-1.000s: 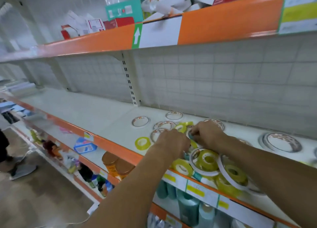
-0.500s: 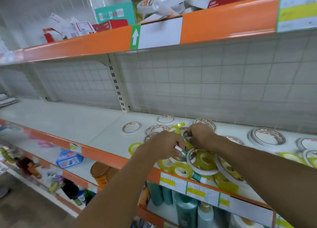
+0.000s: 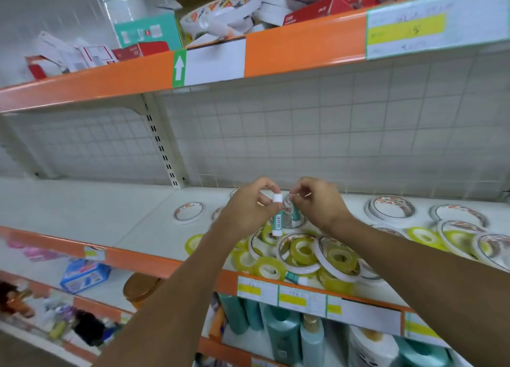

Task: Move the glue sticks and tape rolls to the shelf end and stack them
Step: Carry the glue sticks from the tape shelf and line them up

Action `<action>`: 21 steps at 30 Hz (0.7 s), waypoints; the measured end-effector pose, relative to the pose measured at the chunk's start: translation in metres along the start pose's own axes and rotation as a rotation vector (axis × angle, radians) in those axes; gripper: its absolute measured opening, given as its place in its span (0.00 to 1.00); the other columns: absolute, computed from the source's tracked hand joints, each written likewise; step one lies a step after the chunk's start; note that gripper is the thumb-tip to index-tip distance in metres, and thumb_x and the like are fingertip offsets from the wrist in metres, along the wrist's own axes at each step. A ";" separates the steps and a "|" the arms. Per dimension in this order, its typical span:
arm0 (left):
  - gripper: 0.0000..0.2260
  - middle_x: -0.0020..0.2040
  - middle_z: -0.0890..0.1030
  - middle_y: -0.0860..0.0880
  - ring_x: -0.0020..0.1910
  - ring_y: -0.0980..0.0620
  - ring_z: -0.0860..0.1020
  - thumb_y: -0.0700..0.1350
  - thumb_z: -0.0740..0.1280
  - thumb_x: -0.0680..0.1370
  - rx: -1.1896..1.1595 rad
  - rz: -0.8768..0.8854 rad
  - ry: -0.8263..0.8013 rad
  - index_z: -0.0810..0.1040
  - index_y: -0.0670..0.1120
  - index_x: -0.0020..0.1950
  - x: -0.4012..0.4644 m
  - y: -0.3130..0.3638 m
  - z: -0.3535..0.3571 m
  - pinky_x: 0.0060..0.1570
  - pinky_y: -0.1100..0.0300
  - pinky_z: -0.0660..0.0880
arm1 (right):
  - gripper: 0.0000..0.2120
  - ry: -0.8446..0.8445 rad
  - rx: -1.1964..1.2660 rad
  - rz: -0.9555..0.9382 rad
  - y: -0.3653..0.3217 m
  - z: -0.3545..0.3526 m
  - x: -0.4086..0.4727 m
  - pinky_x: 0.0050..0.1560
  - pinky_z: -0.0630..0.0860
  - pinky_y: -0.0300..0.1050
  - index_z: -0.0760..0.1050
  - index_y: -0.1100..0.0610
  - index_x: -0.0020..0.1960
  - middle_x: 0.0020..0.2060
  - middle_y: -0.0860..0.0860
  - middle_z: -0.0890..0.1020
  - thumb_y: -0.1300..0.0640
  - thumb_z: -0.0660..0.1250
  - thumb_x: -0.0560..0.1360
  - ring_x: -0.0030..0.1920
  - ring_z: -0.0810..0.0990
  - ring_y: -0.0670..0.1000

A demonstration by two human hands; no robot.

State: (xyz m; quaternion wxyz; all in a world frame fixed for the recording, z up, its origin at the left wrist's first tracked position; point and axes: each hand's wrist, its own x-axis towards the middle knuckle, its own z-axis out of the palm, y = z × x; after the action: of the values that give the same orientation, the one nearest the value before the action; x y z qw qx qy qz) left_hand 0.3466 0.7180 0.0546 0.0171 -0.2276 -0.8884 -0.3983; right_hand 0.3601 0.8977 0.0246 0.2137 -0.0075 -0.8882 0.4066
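My left hand [image 3: 248, 212] pinches a small white and teal glue stick [image 3: 277, 217], held upright above the middle shelf. Beside it my right hand [image 3: 320, 205] pinches a second teal glue stick [image 3: 295, 212]. Below both hands lies a heap of yellow-green tape rolls [image 3: 302, 249] and flat white tape rolls [image 3: 392, 209] on the white shelf [image 3: 124, 217]. Another white tape roll [image 3: 190, 211] lies apart to the left. One more glue stick [image 3: 296, 278] lies at the shelf's front edge.
The shelf's left stretch [image 3: 69, 201] holds nothing. An orange upper shelf [image 3: 303, 44] carries boxes and tape overhead. A wire grid backs the shelf. Teal bottles [image 3: 284, 336] and a blue box [image 3: 84, 274] stand on the lower shelves.
Both hands have lifted off the tape heap, each with a glue stick now held up in the air. The camera has tilted up and to the left.
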 end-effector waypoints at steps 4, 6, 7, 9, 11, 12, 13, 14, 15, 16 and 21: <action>0.08 0.43 0.83 0.55 0.36 0.60 0.80 0.52 0.70 0.76 -0.021 0.039 0.019 0.77 0.63 0.52 0.002 0.005 0.015 0.42 0.55 0.78 | 0.02 0.069 0.097 0.008 0.009 -0.009 -0.007 0.49 0.80 0.54 0.78 0.56 0.47 0.41 0.48 0.81 0.59 0.67 0.77 0.45 0.80 0.50; 0.09 0.44 0.82 0.55 0.34 0.61 0.78 0.52 0.68 0.77 -0.041 0.043 0.018 0.76 0.65 0.55 0.002 0.010 0.021 0.39 0.59 0.75 | 0.03 0.135 0.134 0.040 0.012 -0.015 -0.009 0.50 0.79 0.52 0.77 0.56 0.50 0.44 0.50 0.81 0.58 0.65 0.79 0.47 0.79 0.50; 0.10 0.45 0.81 0.55 0.37 0.61 0.79 0.52 0.68 0.78 -0.044 0.038 0.018 0.76 0.64 0.57 0.002 0.013 0.024 0.41 0.60 0.75 | 0.04 0.168 0.144 0.065 0.013 -0.018 -0.010 0.50 0.77 0.50 0.76 0.56 0.51 0.45 0.51 0.81 0.57 0.64 0.79 0.47 0.79 0.51; 0.10 0.45 0.80 0.56 0.42 0.59 0.80 0.52 0.67 0.79 -0.050 0.016 0.020 0.76 0.60 0.60 0.003 0.017 0.030 0.45 0.59 0.76 | 0.05 0.208 0.151 0.102 0.015 -0.024 -0.010 0.50 0.77 0.50 0.75 0.55 0.53 0.48 0.54 0.80 0.55 0.62 0.80 0.47 0.78 0.52; 0.06 0.45 0.79 0.57 0.44 0.57 0.79 0.52 0.66 0.79 -0.060 -0.008 0.029 0.77 0.57 0.56 0.004 0.019 0.036 0.44 0.59 0.76 | 0.05 0.218 0.152 0.148 0.016 -0.031 -0.010 0.48 0.78 0.53 0.73 0.54 0.55 0.48 0.56 0.79 0.54 0.60 0.81 0.46 0.79 0.54; 0.05 0.45 0.78 0.57 0.44 0.56 0.79 0.52 0.66 0.80 -0.048 -0.013 0.025 0.77 0.56 0.54 0.004 0.020 0.038 0.43 0.59 0.75 | 0.06 0.213 0.155 0.186 0.017 -0.035 -0.011 0.48 0.79 0.54 0.72 0.54 0.56 0.47 0.56 0.79 0.54 0.60 0.81 0.47 0.79 0.56; 0.05 0.45 0.78 0.56 0.44 0.56 0.78 0.52 0.65 0.80 -0.038 -0.017 0.012 0.78 0.54 0.54 0.004 0.022 0.041 0.42 0.59 0.73 | 0.07 0.194 0.161 0.235 0.017 -0.040 -0.012 0.49 0.79 0.56 0.71 0.55 0.57 0.46 0.55 0.78 0.53 0.60 0.82 0.47 0.80 0.57; 0.06 0.45 0.78 0.56 0.44 0.55 0.78 0.52 0.64 0.81 -0.030 -0.025 -0.008 0.78 0.53 0.54 0.003 0.024 0.043 0.42 0.58 0.73 | 0.08 0.158 0.166 0.291 0.017 -0.044 -0.014 0.50 0.80 0.56 0.71 0.56 0.57 0.44 0.54 0.78 0.52 0.61 0.82 0.48 0.80 0.57; 0.07 0.46 0.78 0.55 0.45 0.53 0.78 0.52 0.63 0.81 -0.024 -0.039 -0.034 0.77 0.52 0.55 0.003 0.026 0.045 0.43 0.56 0.73 | 0.09 0.104 0.159 0.351 0.018 -0.048 -0.016 0.52 0.80 0.57 0.73 0.57 0.55 0.43 0.54 0.78 0.51 0.63 0.81 0.48 0.80 0.57; 0.07 0.47 0.79 0.53 0.45 0.51 0.79 0.52 0.61 0.82 -0.015 -0.064 -0.062 0.75 0.52 0.56 0.002 0.029 0.047 0.45 0.54 0.75 | 0.11 0.045 0.136 0.399 0.019 -0.052 -0.017 0.52 0.80 0.56 0.75 0.59 0.52 0.43 0.55 0.80 0.50 0.65 0.80 0.48 0.82 0.58; 0.06 0.47 0.83 0.50 0.41 0.52 0.80 0.51 0.56 0.84 0.031 -0.083 -0.154 0.67 0.51 0.58 -0.003 0.039 0.058 0.45 0.53 0.76 | 0.18 -0.212 -0.056 0.450 0.022 -0.067 -0.028 0.48 0.79 0.48 0.81 0.66 0.50 0.42 0.59 0.85 0.49 0.70 0.78 0.44 0.83 0.56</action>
State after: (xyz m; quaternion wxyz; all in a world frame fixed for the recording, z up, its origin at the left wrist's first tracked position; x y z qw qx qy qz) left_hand 0.3739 0.7806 0.0419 -0.0641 -0.2203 -0.9018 -0.3661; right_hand 0.4074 0.9556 0.0368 0.0230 -0.1685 -0.8926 0.4175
